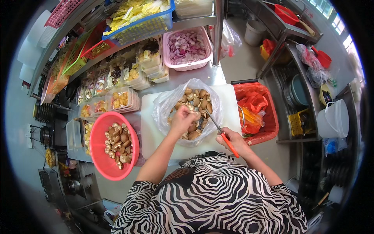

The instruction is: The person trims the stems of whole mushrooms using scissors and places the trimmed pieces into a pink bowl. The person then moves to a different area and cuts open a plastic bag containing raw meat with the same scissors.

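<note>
My left hand (183, 120) is over an opened clear plastic bag (163, 101) of brown mushrooms (196, 101), its fingers closed on a pale mushroom (193, 110). In my right hand (233, 139) is a pair of scissors (225, 139) with red-orange handles, the blades pointing into the bag. Whether the blades are parted is hard to tell. The bag rests on a white cutting board (150, 125). To the left, a red plastic basin (98, 163) holds more mushrooms (119, 140), several with their pale undersides up.
Behind the board stand stacked clear food containers (124, 99) and a pink basket (187, 67) of sliced onion. A blue basket (140, 32) of cut cabbage sits on the shelf above. Right of the table is a red bin (270, 117) with plastic bags inside; steel shelving (298, 140) lies beyond.
</note>
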